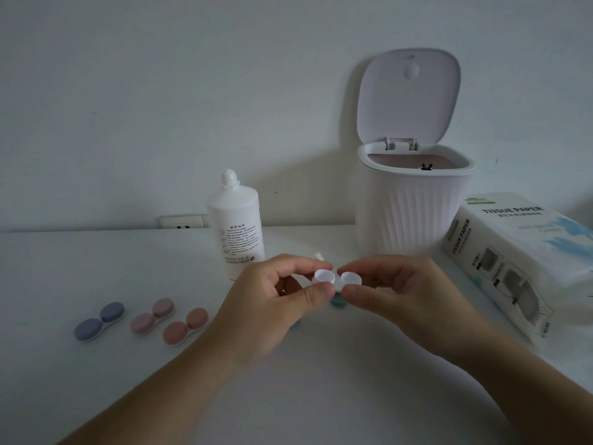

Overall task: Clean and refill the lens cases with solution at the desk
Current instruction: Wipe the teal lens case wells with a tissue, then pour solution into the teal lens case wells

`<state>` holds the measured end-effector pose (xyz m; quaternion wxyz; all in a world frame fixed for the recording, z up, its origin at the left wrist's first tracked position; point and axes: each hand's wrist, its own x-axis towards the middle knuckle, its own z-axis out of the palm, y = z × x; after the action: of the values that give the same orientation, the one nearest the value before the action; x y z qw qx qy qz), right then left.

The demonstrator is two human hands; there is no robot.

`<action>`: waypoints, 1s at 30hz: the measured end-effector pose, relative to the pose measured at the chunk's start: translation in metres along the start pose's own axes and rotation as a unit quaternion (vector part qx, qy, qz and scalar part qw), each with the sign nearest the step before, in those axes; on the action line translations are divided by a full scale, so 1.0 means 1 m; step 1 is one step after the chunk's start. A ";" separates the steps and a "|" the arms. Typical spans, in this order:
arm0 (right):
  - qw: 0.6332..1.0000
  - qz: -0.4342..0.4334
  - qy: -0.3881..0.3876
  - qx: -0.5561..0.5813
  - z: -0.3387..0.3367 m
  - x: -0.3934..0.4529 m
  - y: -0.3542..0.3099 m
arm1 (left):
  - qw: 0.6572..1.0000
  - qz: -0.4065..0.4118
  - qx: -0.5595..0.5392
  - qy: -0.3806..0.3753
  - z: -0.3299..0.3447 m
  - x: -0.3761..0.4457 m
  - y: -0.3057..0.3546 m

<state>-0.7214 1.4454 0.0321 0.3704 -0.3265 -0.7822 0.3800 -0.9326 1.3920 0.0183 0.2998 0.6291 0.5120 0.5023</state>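
Above the desk I hold a white lens case with both wells uncapped. My left hand pinches its left well between thumb and fingers, and my right hand pinches its right well. A green cap lies on the desk just under the case, and another green piece peeks out below my left hand. The white solution bottle stands uncapped behind my left hand; its small white cap shows beyond my fingers. On the left lie a blue case, a pink case and an orange case, all capped.
A white ribbed desk bin stands at the back right with its lid flipped up. A tissue paper pack lies at the right edge of the desk. A wall socket sits behind the bottle.
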 end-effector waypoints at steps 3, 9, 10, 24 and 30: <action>0.999 0.015 -0.006 0.042 -0.001 0.000 0.001 | 0.977 0.140 0.144 0.074 -0.004 -0.002 0.006; 0.993 0.059 -0.007 0.099 -0.002 0.000 0.004 | 0.879 0.275 0.236 0.310 -0.033 0.003 0.019; 0.993 0.065 -0.005 0.096 -0.001 0.001 0.002 | 0.876 0.260 0.228 0.335 -0.039 0.004 0.021; 0.989 0.103 -0.008 0.108 0.002 0.003 0.001 | 0.995 -0.096 0.024 0.025 -0.103 0.027 -0.002; 0.987 0.100 -0.002 0.123 0.003 0.004 0.005 | 0.994 -0.084 0.001 0.066 -0.092 0.026 -0.017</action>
<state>-0.7244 1.4506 0.0278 0.3662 -0.3538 -0.6936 0.5095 -1.0261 1.4095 0.0406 0.3061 0.5497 0.5820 0.5152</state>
